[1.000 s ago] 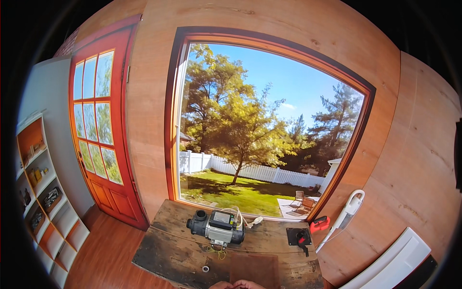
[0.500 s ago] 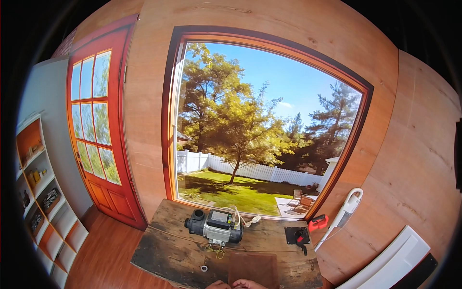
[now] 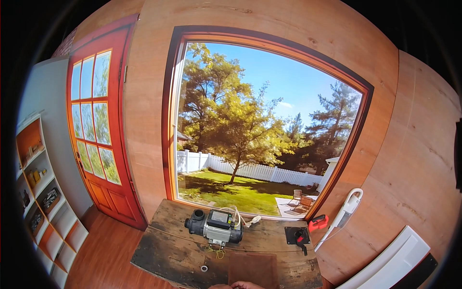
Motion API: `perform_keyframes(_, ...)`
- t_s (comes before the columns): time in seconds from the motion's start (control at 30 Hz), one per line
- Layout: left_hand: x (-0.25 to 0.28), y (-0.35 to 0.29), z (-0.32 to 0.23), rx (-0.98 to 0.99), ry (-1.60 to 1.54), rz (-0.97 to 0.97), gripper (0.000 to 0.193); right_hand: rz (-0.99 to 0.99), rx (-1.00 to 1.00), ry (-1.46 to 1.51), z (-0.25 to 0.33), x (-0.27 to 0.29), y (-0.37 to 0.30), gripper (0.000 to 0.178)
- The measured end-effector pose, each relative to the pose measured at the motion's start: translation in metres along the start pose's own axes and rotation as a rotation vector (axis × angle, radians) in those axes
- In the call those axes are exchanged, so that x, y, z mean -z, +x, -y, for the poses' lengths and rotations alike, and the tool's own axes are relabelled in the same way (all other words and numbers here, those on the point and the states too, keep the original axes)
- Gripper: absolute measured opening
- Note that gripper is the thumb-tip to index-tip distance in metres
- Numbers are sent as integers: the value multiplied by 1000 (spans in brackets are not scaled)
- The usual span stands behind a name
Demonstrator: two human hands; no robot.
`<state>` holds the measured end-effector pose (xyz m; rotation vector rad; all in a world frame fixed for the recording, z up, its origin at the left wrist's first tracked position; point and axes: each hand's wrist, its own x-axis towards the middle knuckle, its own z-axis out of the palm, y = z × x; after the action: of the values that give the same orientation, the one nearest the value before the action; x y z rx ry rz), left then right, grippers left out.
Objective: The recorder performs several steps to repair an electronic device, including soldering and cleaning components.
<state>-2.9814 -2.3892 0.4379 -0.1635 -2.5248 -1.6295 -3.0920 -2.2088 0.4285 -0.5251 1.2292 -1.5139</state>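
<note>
At the lower edge of the view, only a sliver of my left hand (image 3: 220,286) and the upper part of my right hand (image 3: 246,285) show. They are close together at the bench's near edge; their fingers and anything between them are cut off by the frame. Right in front of them lies a flat brown mat (image 3: 253,268). A small white ring (image 3: 204,268) rests on the wood to the mat's left. Farther back stands a pump with a grey motor (image 3: 219,234) and black ends, its pale cable coiled behind it and yellow-green wires hanging at its front.
The worn wooden bench (image 3: 166,241) stands below a large window. At its right back corner are a black plate with a dark handled tool (image 3: 301,238) and a red object (image 3: 317,223). A white stick-shaped appliance (image 3: 344,214) leans beside it. White shelves (image 3: 53,212) stand far left, near a red door (image 3: 113,192).
Both hands have sunk slightly toward the lower edge, so less of them shows, the left most of all. The pump, ring and mat stay where they were.
</note>
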Motion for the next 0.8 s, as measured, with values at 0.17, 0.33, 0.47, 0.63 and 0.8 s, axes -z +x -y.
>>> perform_keyframes(0.17, -1, 1, 1, -8, 19, -5, 9, -3, -9, -7, -5, 3, 1, 26)
perform_keyframes(0.33, -4, 1, 6, -26, 15, -28, 8, -25, -17, -23, -5, 3, 2, 25)
perform_keyframes(0.47, -9, 2, 12, 13, -27, -51, 8, -13, -4, 45, 3, -4, -2, 25)
perform_keyframes(0.63, -13, 2, 15, -8, -30, -94, 9, -24, -1, 81, 3, -6, -1, 26)
perform_keyframes(0.8, -4, 3, 9, -60, 39, -10, 9, -23, -7, -15, -21, 13, 10, 23)
